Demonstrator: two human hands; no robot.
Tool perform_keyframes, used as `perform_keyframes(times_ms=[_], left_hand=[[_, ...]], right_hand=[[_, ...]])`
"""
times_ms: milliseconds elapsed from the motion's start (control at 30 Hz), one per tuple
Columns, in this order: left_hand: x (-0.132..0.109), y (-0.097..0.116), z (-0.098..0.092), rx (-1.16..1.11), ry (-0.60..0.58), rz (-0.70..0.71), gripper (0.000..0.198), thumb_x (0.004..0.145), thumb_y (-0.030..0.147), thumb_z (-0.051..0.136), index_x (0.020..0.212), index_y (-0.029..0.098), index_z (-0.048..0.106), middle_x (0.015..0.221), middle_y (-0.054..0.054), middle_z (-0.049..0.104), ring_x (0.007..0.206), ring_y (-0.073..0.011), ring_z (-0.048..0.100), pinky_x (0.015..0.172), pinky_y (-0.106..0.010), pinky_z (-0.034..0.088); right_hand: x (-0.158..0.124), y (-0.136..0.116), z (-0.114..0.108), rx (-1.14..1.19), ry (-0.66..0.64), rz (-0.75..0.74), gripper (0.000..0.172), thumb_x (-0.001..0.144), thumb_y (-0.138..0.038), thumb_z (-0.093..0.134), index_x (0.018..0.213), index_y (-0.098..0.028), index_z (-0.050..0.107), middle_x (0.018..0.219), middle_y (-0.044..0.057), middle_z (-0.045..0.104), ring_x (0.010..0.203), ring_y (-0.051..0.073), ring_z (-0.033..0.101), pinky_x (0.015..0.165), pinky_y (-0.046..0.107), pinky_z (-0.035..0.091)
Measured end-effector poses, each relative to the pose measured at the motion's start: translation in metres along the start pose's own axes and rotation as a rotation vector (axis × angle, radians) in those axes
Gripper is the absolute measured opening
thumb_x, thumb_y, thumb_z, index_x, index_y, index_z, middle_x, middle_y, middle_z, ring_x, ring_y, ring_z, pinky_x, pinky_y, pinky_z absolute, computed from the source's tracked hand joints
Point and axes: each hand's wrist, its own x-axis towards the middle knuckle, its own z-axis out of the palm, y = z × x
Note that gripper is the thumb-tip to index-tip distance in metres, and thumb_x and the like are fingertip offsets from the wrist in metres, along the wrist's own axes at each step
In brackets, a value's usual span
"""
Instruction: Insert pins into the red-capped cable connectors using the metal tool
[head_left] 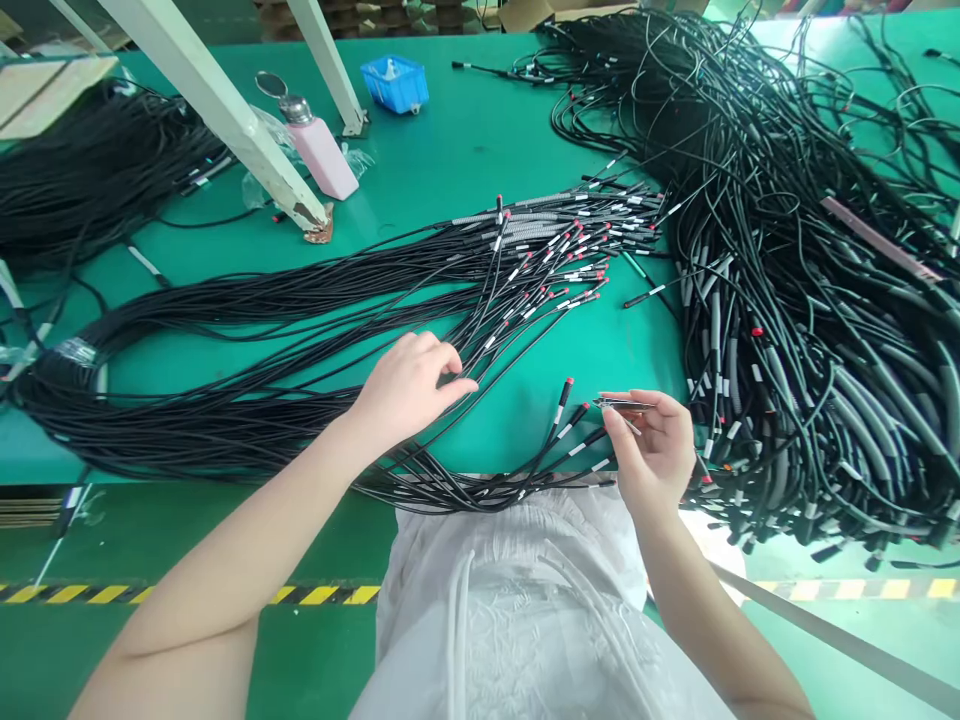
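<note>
My left hand (409, 385) rests on a long bundle of thin black cables (300, 330) laid across the green table (450, 150), its fingers pinched on one cable. My right hand (652, 445) is closed on a small metal tool like tweezers (624, 405), held level near the table's front edge. Just left of it, a few cable ends with red tips and white labels (564, 405) stick up. The bundle's other red-tipped ends (577, 240) fan out at mid table.
A big tangled heap of black cables (810, 300) fills the right side. Another dark pile (90, 170) lies far left. A pink bottle (319, 145), a blue tray (395, 82) and white frame legs (225, 110) stand at the back. Yellow-black floor tape (322, 594) runs below.
</note>
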Motion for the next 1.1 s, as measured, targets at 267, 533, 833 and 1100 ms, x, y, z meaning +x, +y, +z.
perform_keyframes(times_ms=[267,533,833,1100], left_hand=[[-0.007,0.018,-0.009,-0.723,-0.016,-0.300,0.012,0.086,0.032,0.065,0.087,0.021,0.060,0.075,-0.001,0.071,0.064,-0.0164,0.061,0.061,-0.029,0.047],[-0.019,0.063,-0.010,-1.282,-0.243,-0.265,0.018,0.086,0.035,0.073,0.082,0.017,0.074,0.069,-0.001,0.071,0.052,-0.0092,0.057,0.046,-0.021,0.044],[-0.040,0.075,0.002,-1.672,-0.329,-0.436,0.014,0.081,0.029,0.078,0.082,0.017,0.070,0.069,-0.004,0.077,0.053,-0.0138,0.069,0.051,-0.022,0.052],[-0.052,0.058,0.004,-1.603,-0.212,-0.370,0.013,0.074,0.026,0.084,0.076,0.016,0.076,0.068,-0.002,0.074,0.060,-0.0107,0.064,0.057,-0.021,0.049]], right_hand=[[-0.001,0.003,-0.004,-0.040,-0.054,-0.043,0.038,0.088,-0.023,0.070,0.124,-0.024,0.057,0.097,0.005,0.074,0.083,0.018,0.072,0.070,0.031,0.058],[0.015,-0.020,0.001,-0.167,-0.073,-0.017,0.024,0.099,-0.031,0.057,0.082,-0.021,0.071,0.078,0.002,0.067,0.071,0.014,0.062,0.064,0.028,0.050],[0.028,-0.073,0.030,0.087,-0.409,0.026,0.022,0.095,-0.032,0.064,0.077,-0.021,0.065,0.076,-0.002,0.063,0.069,0.012,0.056,0.063,0.025,0.046],[0.037,-0.080,0.061,0.330,-0.682,0.342,0.026,0.095,-0.038,0.065,0.076,-0.019,0.068,0.069,-0.002,0.060,0.064,0.010,0.058,0.060,0.023,0.049]])
